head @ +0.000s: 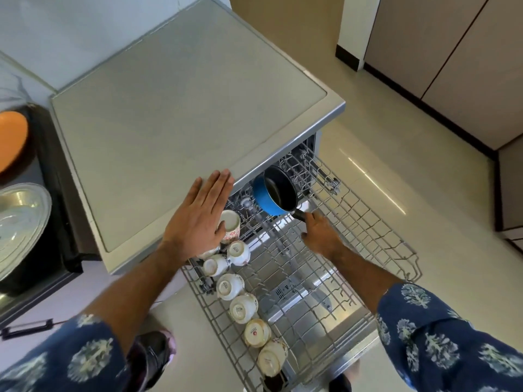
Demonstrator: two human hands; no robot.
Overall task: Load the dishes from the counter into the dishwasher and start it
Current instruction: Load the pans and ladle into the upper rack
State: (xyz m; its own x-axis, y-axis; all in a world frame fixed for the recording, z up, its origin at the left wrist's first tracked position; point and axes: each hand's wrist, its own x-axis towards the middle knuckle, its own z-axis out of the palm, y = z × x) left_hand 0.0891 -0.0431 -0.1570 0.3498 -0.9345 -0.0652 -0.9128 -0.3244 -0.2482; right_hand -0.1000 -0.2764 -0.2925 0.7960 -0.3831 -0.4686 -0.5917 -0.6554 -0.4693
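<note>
Right hand (319, 234) gripping round blue saucepan (273, 193) handle | left hand (198, 213) flat, spread | wire rack (368, 222)

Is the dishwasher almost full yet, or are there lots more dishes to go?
Partly done. A row of cups already sits along the left of the pulled-out rack. The right hand holds the blue saucepan by its handle over the rack's back. An orange plate and steel plate wait on the counter. The dishwasher is open, unstarted.

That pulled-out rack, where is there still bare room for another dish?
The rack is bare across its middle and right, between the row of cups along its left edge and the right rim. The far end is crowded by the blue saucepan held by the right hand.
</note>
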